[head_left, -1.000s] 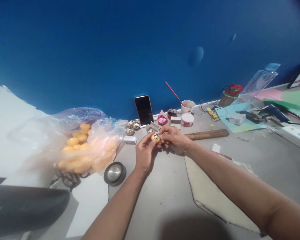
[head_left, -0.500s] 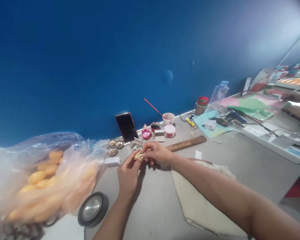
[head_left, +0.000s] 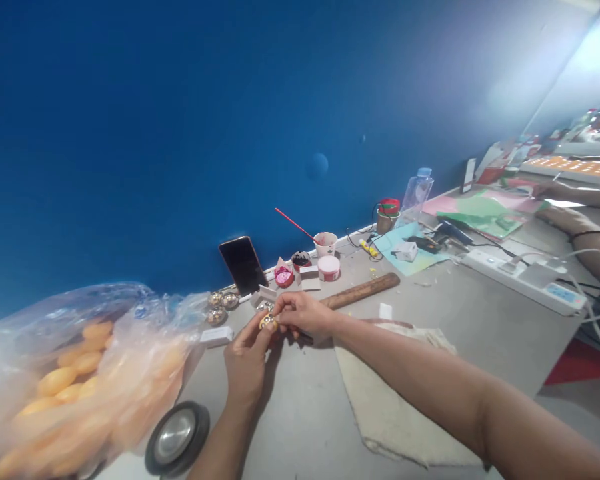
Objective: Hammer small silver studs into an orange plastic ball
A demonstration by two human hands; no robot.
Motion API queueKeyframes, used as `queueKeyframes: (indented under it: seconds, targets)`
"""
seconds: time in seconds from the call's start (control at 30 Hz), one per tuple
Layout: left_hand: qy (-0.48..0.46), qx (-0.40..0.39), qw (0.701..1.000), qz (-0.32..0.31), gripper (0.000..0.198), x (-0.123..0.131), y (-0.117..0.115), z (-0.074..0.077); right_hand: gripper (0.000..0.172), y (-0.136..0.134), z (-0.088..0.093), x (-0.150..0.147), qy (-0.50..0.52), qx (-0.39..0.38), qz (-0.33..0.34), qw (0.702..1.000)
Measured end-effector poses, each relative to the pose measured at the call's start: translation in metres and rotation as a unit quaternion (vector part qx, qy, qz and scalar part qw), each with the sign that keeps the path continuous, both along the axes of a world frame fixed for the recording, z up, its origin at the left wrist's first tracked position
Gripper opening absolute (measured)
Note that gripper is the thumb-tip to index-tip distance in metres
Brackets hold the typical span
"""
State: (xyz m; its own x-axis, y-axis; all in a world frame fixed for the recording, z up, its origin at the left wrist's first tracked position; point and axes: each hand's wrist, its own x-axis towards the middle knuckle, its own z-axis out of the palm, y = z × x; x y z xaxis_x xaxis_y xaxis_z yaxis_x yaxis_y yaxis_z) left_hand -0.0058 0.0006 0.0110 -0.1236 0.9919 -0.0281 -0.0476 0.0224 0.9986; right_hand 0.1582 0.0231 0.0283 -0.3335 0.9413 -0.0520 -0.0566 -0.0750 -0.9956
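Between the thumb and fingers of my left hand (head_left: 245,357) is a small yellow egg-shaped piece (head_left: 268,323) with shiny metallic spots. My right hand (head_left: 307,313) is closed in a pinch against the right side of this piece; whatever its fingertips hold is too small to make out. Just behind my fingers stands a small open white box (head_left: 266,295) with shiny bits showing near it. Several shiny, gold-patterned egg-like balls (head_left: 217,315) lie to the left, beside a white box (head_left: 217,336).
A clear bag (head_left: 145,380) of yellow eggs lies left, near a black-rimmed metal disc (head_left: 177,437). Behind stand a phone (head_left: 243,265), pink tub (head_left: 329,268) and paper cup (head_left: 326,245). Rightward are a wooden rod (head_left: 365,290), cloth (head_left: 395,393), power strip (head_left: 525,280) and a co-worker's hand (head_left: 547,192).
The view has swung a little to the right, so everything sits further left in the picture. My hands keep nearly the same hold on the yellow piece.
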Motion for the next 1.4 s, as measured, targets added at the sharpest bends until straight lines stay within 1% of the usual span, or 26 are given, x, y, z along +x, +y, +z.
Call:
queueKeyframes:
  seconds: [0.07, 0.1, 0.13, 0.17, 0.2, 0.27, 0.33, 0.37, 0.4, 0.43, 0.6, 0.67, 0.8, 0.9, 0.93, 1.0, 1.03, 1.1, 1.13, 1.17, 1.2, 1.27, 1.33, 1.4]
  targets:
    - [-0.031, -0.029, 0.999, -0.018, 0.055, -0.001, 0.002, 0.001, 0.008, -0.002, 0.003, 0.000, -0.037, 0.007, -0.003, 0.999]
    - [-0.050, -0.039, 0.998, -0.017, 0.054, -0.001, 0.003, 0.002, 0.006, -0.003, 0.005, 0.001, -0.073, 0.022, -0.013, 0.997]
    - [-0.069, -0.043, 0.997, -0.008, 0.053, -0.001, 0.004, 0.003, 0.006, -0.004, 0.007, 0.002, -0.125, 0.050, -0.030, 0.990]
    - [-0.083, -0.047, 0.995, 0.000, 0.051, 0.000, 0.004, 0.005, 0.008, -0.006, 0.009, 0.003, -0.191, 0.089, -0.052, 0.976]
    - [-0.097, -0.050, 0.994, 0.010, 0.049, 0.001, 0.004, 0.006, 0.010, -0.007, 0.011, 0.005, -0.268, 0.133, -0.075, 0.951]
    - [-0.117, -0.052, 0.992, 0.022, 0.047, 0.002, 0.004, 0.008, 0.016, -0.009, 0.016, 0.010, -0.420, 0.208, -0.101, 0.877]
    - [-0.126, -0.041, 0.991, 0.021, 0.043, 0.002, 0.004, 0.009, 0.027, -0.009, 0.020, 0.016, -0.528, 0.234, -0.085, 0.812]
    - [-0.128, -0.033, 0.991, 0.019, 0.042, 0.002, 0.004, 0.008, 0.032, -0.009, 0.022, 0.019, -0.563, 0.235, -0.074, 0.789]
    - [-0.129, -0.025, 0.991, 0.017, 0.042, 0.002, 0.004, 0.008, 0.035, -0.008, 0.023, 0.022, -0.587, 0.232, -0.063, 0.773]
    - [-0.131, -0.021, 0.991, 0.015, 0.043, 0.001, 0.003, 0.007, 0.036, -0.008, 0.025, 0.025, -0.602, 0.229, -0.050, 0.763]
    - [-0.152, -0.026, 0.988, 0.010, 0.049, 0.000, 0.003, 0.006, 0.028, -0.006, 0.029, 0.035, -0.615, 0.228, 0.029, 0.754]
    - [-0.166, -0.028, 0.986, 0.006, 0.049, 0.000, 0.004, 0.005, 0.027, -0.005, 0.025, 0.036, -0.616, 0.231, 0.031, 0.752]
    - [-0.192, -0.024, 0.981, -0.017, 0.055, 0.000, 0.006, 0.002, 0.027, 0.000, 0.016, 0.038, -0.600, 0.231, 0.034, 0.765]
    - [-0.181, -0.007, 0.983, -0.025, 0.056, 0.001, 0.006, -0.002, 0.026, 0.002, 0.017, 0.045, -0.597, 0.236, 0.051, 0.765]
    - [-0.171, 0.003, 0.985, -0.021, 0.054, 0.001, 0.006, -0.004, 0.024, 0.003, 0.021, 0.049, -0.589, 0.231, 0.056, 0.772]
    - [-0.151, 0.023, 0.988, -0.025, 0.051, 0.002, 0.006, -0.007, 0.016, 0.005, 0.031, 0.056, -0.551, 0.207, 0.088, 0.804]
    - [-0.142, 0.028, 0.989, -0.025, 0.049, 0.002, 0.007, -0.008, 0.018, 0.005, 0.037, 0.059, -0.519, 0.207, 0.100, 0.823]
    - [-0.124, 0.037, 0.991, -0.027, 0.048, 0.003, 0.007, -0.008, 0.021, 0.003, 0.049, 0.061, -0.446, 0.224, 0.092, 0.862]
    - [-0.116, 0.041, 0.992, -0.026, 0.048, 0.003, 0.007, -0.009, 0.023, 0.001, 0.054, 0.059, -0.424, 0.234, 0.076, 0.872]
    - [-0.108, 0.043, 0.993, -0.025, 0.048, 0.003, 0.007, -0.008, 0.025, -0.002, 0.058, 0.055, -0.418, 0.242, 0.047, 0.874]
    - [-0.103, 0.045, 0.993, -0.024, 0.048, 0.003, 0.007, -0.008, 0.027, -0.005, 0.061, 0.050, -0.425, 0.249, 0.014, 0.870]
    - [-0.099, 0.049, 0.993, -0.029, 0.047, 0.002, 0.008, -0.008, 0.029, -0.011, 0.063, 0.039, -0.454, 0.269, -0.043, 0.848]
    - [-0.100, 0.052, 0.993, -0.036, 0.047, 0.002, 0.008, -0.009, 0.031, -0.016, 0.062, 0.028, -0.486, 0.289, -0.061, 0.822]
    - [-0.101, 0.052, 0.993, -0.041, 0.045, 0.002, 0.009, -0.010, 0.033, -0.018, 0.059, 0.020, -0.525, 0.301, -0.057, 0.794]
